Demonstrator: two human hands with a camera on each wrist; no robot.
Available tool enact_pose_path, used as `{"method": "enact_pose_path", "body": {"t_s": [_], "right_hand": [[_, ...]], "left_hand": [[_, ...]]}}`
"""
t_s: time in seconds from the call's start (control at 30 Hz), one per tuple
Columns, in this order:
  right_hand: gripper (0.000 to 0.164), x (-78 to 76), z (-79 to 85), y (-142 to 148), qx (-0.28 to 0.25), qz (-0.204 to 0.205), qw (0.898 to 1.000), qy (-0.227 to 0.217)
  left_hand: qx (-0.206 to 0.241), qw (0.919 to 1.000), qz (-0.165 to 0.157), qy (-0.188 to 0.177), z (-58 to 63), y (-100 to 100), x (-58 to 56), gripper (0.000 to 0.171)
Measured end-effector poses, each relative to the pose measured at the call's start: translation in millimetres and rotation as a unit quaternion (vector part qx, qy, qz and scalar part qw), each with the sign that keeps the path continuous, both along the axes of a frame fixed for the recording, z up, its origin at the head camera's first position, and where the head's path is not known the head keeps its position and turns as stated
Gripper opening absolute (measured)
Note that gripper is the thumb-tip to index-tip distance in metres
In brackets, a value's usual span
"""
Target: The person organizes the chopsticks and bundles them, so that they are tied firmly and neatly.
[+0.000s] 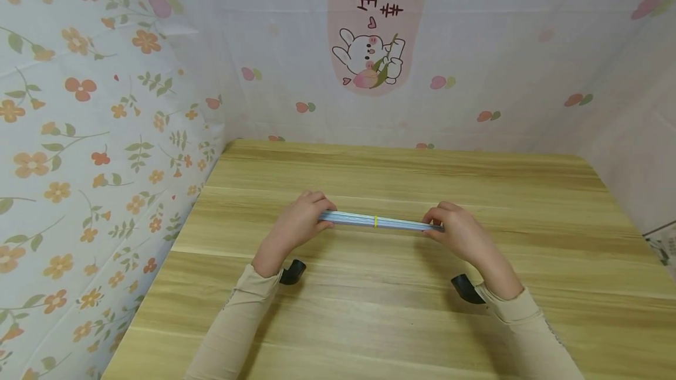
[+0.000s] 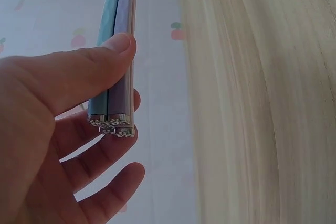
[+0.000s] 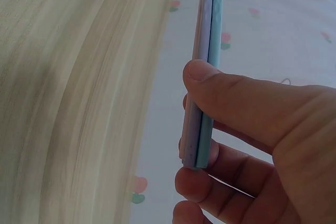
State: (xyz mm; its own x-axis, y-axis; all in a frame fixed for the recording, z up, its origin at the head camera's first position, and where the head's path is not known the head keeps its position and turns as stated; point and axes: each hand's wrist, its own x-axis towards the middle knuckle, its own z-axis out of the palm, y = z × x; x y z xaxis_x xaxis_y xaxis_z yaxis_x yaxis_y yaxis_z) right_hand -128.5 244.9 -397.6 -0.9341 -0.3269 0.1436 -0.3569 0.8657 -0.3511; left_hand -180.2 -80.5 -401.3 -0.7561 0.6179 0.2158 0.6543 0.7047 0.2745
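A bundle of pastel blue, lilac and pinkish chopsticks (image 1: 351, 219) is held level above the table, bound near its middle by a yellow band (image 1: 375, 221). My left hand (image 1: 297, 223) pinches the thicker end between thumb and fingers. In the left wrist view, the chopsticks (image 2: 121, 100) end in silvery patterned caps, and the lower fingers spread apart below them. At the narrower end, my right hand (image 1: 465, 234) pinches the bundle. The right wrist view shows the thumb across the chopsticks (image 3: 192, 135), with fingertips behind and under their plain ends.
Beneath the hands lies a wood-grain table (image 1: 338, 321). A white printed cloth (image 1: 264, 34) hangs behind it, and a floral cloth (image 1: 79, 192) covers the left side. Black pieces (image 1: 293, 272) sit at both wrists, by the beige sleeves.
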Motion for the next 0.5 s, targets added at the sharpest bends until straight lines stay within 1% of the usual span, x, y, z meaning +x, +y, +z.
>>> {"method": "enact_pose_path", "body": {"t_s": [0.23,0.4,0.5], "right_hand": [[0.014,-1.3,-2.7,-0.2,0.0,0.002,1.0,-0.004],[0.014,-1.8,-5.3,-0.5,-0.005,0.001,1.0,-0.015],[0.014,-2.3,-7.1,-0.7,-0.009,0.004,1.0,-0.015]], "left_hand": [[-0.004,1.0,0.0,0.005,-4.7,0.6,-2.3,0.027],[-0.008,1.0,0.0,0.003,-8.8,-0.6,-2.6,0.026],[-0.009,1.0,0.001,0.002,-11.8,-1.0,-3.0,0.026]]}}
